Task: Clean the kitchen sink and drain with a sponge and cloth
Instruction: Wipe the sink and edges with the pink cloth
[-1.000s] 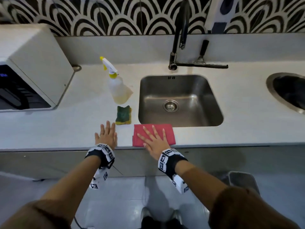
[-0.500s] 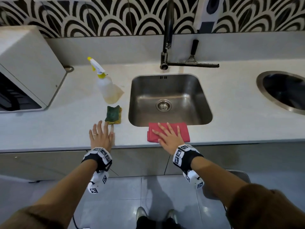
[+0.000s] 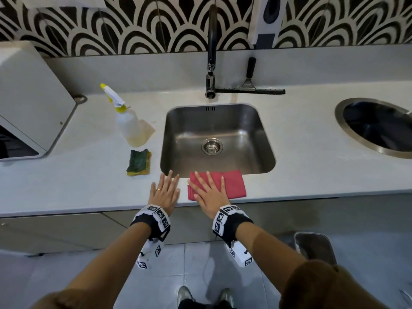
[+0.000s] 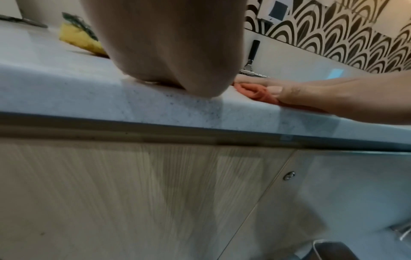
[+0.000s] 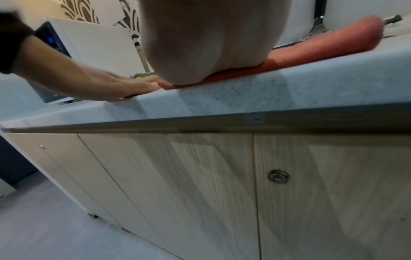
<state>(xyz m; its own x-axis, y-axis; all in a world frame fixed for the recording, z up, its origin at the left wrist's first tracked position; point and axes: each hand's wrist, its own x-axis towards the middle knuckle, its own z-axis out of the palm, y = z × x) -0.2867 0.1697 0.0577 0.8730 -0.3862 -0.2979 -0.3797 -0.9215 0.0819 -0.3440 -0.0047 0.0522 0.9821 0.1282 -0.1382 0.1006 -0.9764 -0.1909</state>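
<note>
Both hands lie flat, fingers spread: left hand on the counter, right hand pressing the cloth beside the sink. Sponge sits untouched nearby. Seemingly near the edge, the cloth could slide off if dragged.

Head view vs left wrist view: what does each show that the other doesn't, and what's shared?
Head only: the sink basin with its drain, the tap, the spray bottle, the back of the left hand flat on the countertop.

Left wrist only: the cabinet fronts under the counter edge, and a screw on a panel.

Both: the sponge, the red cloth under the flat right hand, the squeegee by the wall, the patterned tiles.
</note>
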